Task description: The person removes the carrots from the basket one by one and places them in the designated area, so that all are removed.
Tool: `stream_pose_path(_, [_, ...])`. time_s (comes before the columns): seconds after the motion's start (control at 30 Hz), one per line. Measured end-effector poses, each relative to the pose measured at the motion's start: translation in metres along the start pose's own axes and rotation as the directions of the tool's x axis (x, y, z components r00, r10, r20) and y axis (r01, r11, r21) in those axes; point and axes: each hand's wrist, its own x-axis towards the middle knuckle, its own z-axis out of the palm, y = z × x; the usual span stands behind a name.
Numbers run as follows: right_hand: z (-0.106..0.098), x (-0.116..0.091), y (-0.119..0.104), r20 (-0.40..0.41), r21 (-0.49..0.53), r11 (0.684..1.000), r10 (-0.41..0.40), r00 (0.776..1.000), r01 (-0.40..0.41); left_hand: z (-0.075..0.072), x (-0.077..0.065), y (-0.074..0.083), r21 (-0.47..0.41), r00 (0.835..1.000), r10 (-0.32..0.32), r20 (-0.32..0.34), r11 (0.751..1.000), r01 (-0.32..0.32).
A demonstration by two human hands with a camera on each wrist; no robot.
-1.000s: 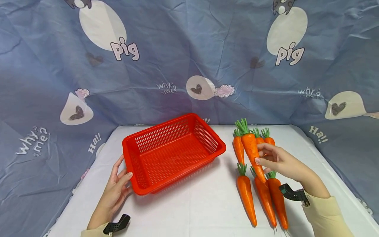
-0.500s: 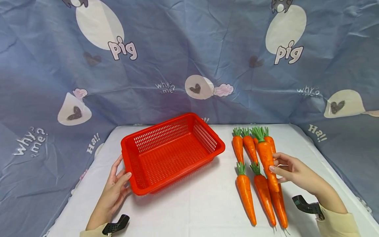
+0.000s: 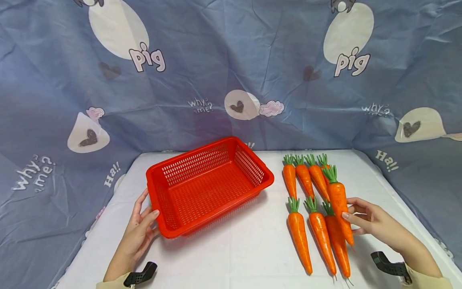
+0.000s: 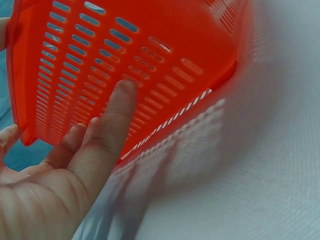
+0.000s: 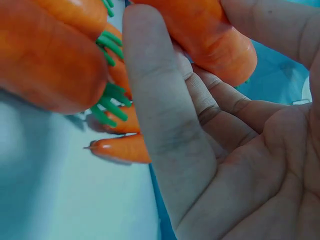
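Observation:
My right hand (image 3: 375,220) pinches an orange carrot (image 3: 339,196) with a green top, thumb on the near side and fingers behind. This carrot overlaps the rightmost front carrot (image 3: 337,245) in the head view. In the right wrist view the held carrot (image 5: 210,40) lies between thumb and fingers. My left hand (image 3: 138,237) grips the left short side of a red perforated basket (image 3: 213,224), its thumb over the rim. Fingers of that hand (image 4: 112,120) lie along the slotted outer wall (image 4: 85,60) in the left wrist view. Nothing lies inside the basket.
Several carrots lie in two rows on the white tablecloth (image 3: 252,249), right of the basket: a back row (image 3: 303,174) and a front row (image 3: 299,241). A blue printed cloth (image 3: 202,72) hangs behind the table.
My right hand has carried the carrot rightward and toward the front, away from the back row's left end, uncovering carrots there. My left hand keeps its hold on the basket.

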Motion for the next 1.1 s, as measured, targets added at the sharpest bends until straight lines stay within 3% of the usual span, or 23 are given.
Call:
stream_pose_path(0.33, [0.000,-0.006,0.008,0.003,-0.010,0.994,0.110,0.994,-0.110,-0.001,-0.001,0.001,-0.001,1.000,0.003,0.005,1.000,-0.003])
stream_pose_path(0.83, [-0.007,-0.021,0.034,0.015,-0.019,0.991,0.130,0.991,-0.130,-0.001,-0.002,-0.001,-0.009,1.000,-0.016,-0.002,1.000,0.016])
stream_pose_path(1.1, [-0.010,-0.029,0.044,0.054,0.019,0.979,0.200,0.978,-0.201,-0.001,0.001,0.000,-0.003,1.000,-0.012,0.004,1.000,0.012])
